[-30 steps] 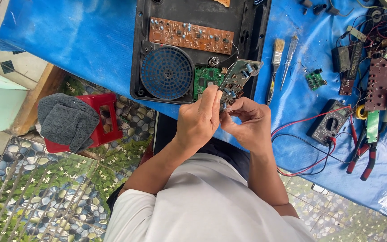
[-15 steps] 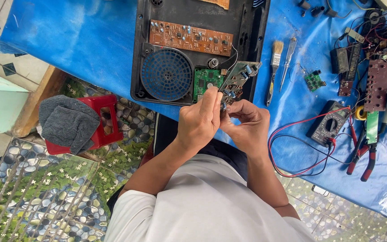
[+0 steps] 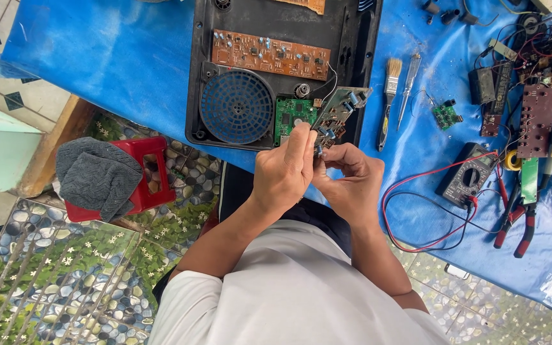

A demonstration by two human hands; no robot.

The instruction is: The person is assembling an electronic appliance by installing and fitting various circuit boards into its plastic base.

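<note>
Both of my hands meet over the near edge of an open black appliance case [image 3: 352, 38]. My left hand [image 3: 282, 172] and my right hand [image 3: 352, 182] pinch the near end of a narrow grey circuit board [image 3: 341, 108] with blue capacitors, tilted up from the case. Thin wires run from that board back into the case. Inside the case sit a round blue fan grille [image 3: 236, 106], a small green board [image 3: 292, 115] and a long brown board [image 3: 269, 53].
A blue sheet [image 3: 97, 57] covers the table. Right of the case lie a paintbrush [image 3: 390, 96], a screwdriver [image 3: 409, 86], a small green module [image 3: 446, 115], a multimeter [image 3: 469, 177] with red and black leads, red-handled pliers [image 3: 519, 220] and several loose boards. A red stool [image 3: 142, 176] with a grey cloth [image 3: 94, 176] stands at left.
My hands and the grey board have barely shifted; the fingers have adjusted slightly at the board's near end.
</note>
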